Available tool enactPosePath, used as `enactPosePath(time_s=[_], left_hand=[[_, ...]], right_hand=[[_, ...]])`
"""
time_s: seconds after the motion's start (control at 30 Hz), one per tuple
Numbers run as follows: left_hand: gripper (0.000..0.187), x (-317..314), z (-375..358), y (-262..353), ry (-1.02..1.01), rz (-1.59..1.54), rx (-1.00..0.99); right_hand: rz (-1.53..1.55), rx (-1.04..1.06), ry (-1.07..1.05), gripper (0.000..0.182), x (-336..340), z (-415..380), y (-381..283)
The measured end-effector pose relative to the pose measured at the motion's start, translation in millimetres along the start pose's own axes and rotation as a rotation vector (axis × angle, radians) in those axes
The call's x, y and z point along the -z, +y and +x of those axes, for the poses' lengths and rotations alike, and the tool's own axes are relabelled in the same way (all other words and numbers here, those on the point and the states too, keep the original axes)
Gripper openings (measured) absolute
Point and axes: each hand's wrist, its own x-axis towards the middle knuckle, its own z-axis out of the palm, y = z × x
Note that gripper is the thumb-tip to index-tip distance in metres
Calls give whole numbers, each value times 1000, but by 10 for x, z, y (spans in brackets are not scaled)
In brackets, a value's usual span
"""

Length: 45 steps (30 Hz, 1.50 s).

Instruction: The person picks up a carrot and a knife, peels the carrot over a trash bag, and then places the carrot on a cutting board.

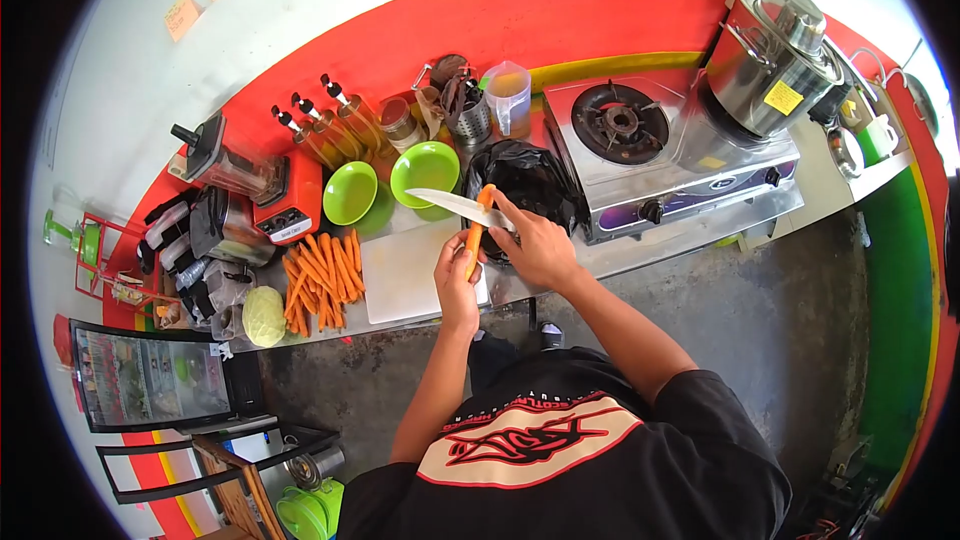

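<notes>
My left hand [458, 285] is wrapped round the lower part of an orange carrot [474, 238], held upright above the counter's front edge. My right hand [541, 248] grips a knife [447, 202], its blade pointing left and lying across the carrot near the top. Behind the carrot sits a black plastic bag [525, 180]. A white cutting board [400, 275] lies to the left, partly behind my left hand. Farther left is a pile of carrots [325, 275] beside a pale green cabbage [264, 317].
Two green bowls [350, 193] stand behind the board, with bottles [358, 123] and a jug [508, 100] farther back. A red blender [292, 202] is at left. On the right, a gas stove [690, 175] stands beside a large steel pot [770, 65].
</notes>
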Motion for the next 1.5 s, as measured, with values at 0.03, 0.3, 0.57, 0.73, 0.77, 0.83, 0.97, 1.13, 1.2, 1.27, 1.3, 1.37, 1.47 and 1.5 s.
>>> enactPosePath(time_s=[0.03, 0.3, 0.57, 0.73, 0.77, 0.83, 0.97, 1.13, 1.2, 1.27, 1.3, 1.37, 1.47, 1.5], left_hand=[[37, 0, -10, -10, 5, 14, -6], [38, -35, -21, -32, 9, 60, -70], [36, 22, -91, -69, -4, 72, -64], [35, -18, -159, -7, 25, 119, -94], [33, -23, -178, 10, 25, 145, -116], [33, 26, -200, 21, 6, 157, -130], [35, 63, -205, -60, 20, 140, -140], [32, 1, -214, -35, 60, 110, -125], [33, -27, -244, 13, 3, 138, -135], [34, -16, -239, -9, -2, 128, -133], [35, -13, -244, -12, -4, 118, -124], [37, -25, -231, -26, -12, 107, -115], [37, -23, -215, -21, -17, 116, -95], [37, -16, -192, -27, -23, 86, -78]], right_hand=[[-1, -36, -82, 69, 74, -13, -54], [11, -37, -43, 72, 49, -33, 1], [-30, 112, -37, 71, -43, -133, -37], [-20, 44, -70, 74, -11, -130, -114], [-17, -9, -70, 75, 4, -105, -110], [-21, -28, -51, 75, 12, -51, -45], [-26, 76, -38, 76, -51, -115, -77], [-73, 55, -107, 74, 35, -96, -136], [-55, -2, -77, 71, 60, -28, -70], [-22, 16, 91, 63, -22, 23, 130], [18, -2, 120, 58, 9, 51, 161], [48, -4, 125, 56, 73, 72, 222], [115, 4, 142, 50, 37, 111, 301], [289, -93, 90, 48, -21, 152, 390]])
